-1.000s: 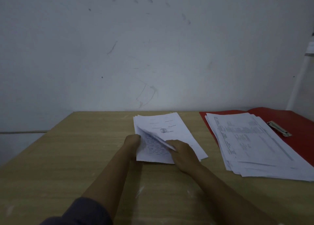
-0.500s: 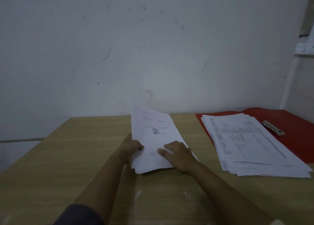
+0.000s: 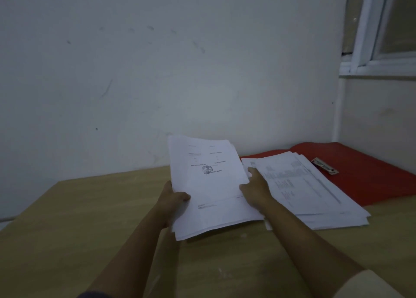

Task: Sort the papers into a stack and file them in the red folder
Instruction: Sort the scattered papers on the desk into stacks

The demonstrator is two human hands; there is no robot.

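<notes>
head view, left to right. wooden tabletop (image 3: 67,230) fills the lower field, set against a pale scuffed wall (image 3: 157,72). left hand (image 3: 174,202): grips the left edge of the sheaf of papers (image 3: 211,191), thumb on the top sheet, fingers hidden beneath. the sheaf is held at centre, tilted, its far edge raised toward the wall and its near edge low over the tabletop; whether that edge touches the wood cannot be told. the top sheet carries faint printed lines and a round stamp. right hand (image 3: 255,189): holds the sheaf's right edge, thumb against the top sheet, forefinger lying along the edge, the other fingers hidden. just right of this hand, a loosely squared stack of papers (image 3: 310,189) lies flat on the open red folder (image 3: 369,173), which rests on the tabletop at the far right corner. a metal fastener (image 3: 325,166) lies on the folder's bare red surface, beside the stack. a white window frame (image 3: 380,27) occupies the upper right.
</notes>
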